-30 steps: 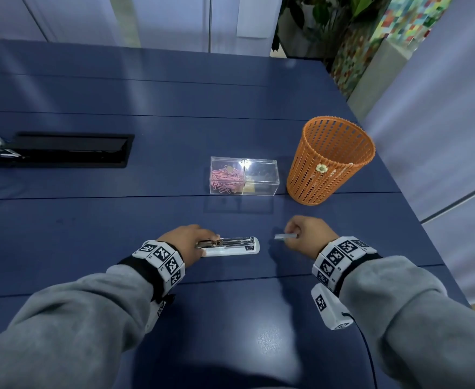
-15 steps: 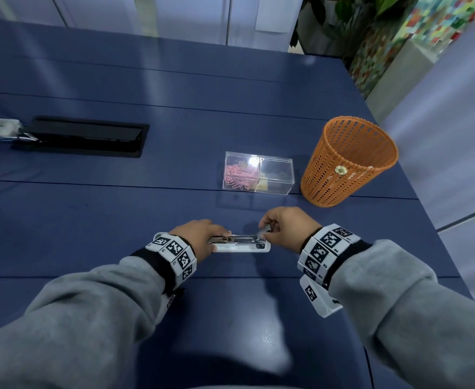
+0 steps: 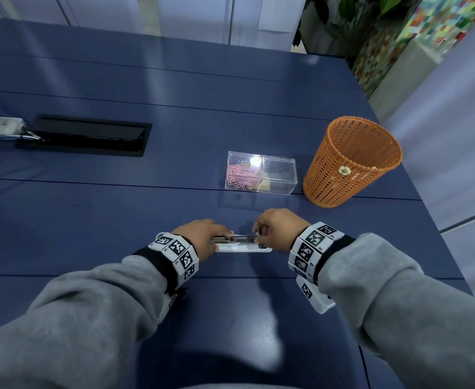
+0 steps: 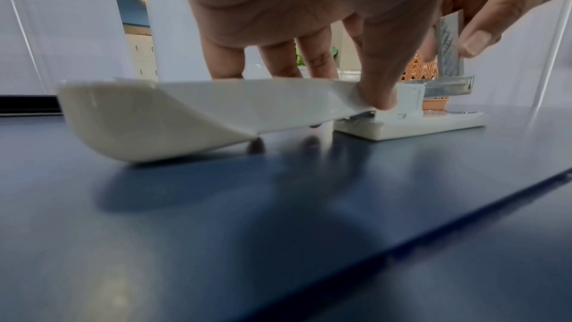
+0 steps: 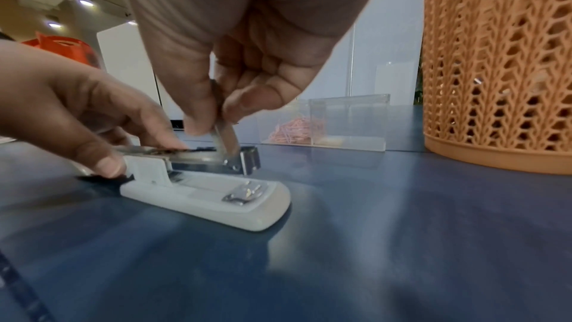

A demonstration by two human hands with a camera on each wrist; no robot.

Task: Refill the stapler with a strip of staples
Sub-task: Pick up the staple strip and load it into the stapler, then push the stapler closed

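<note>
A white stapler (image 3: 242, 247) lies on the blue table, its lid (image 4: 216, 112) swung back flat to the left and its metal magazine (image 5: 198, 157) exposed. My left hand (image 3: 202, 234) grips the stapler at its hinge end, thumb (image 4: 380, 80) on the near side. My right hand (image 3: 275, 228) pinches a silver staple strip (image 5: 225, 138) between thumb and forefinger. The strip (image 4: 449, 50) stands steeply tilted, its lower end touching the front end of the magazine.
Behind the stapler stands a clear box (image 3: 260, 174) holding pink paper clips, with an orange mesh cup (image 3: 351, 164) to its right. A black cable hatch (image 3: 87, 136) is set into the table at far left. The table edge runs close on the right.
My right hand has moved left from beside the stapler to over its front end, and the strip has tipped up onto the magazine. The left hand keeps its grip.
</note>
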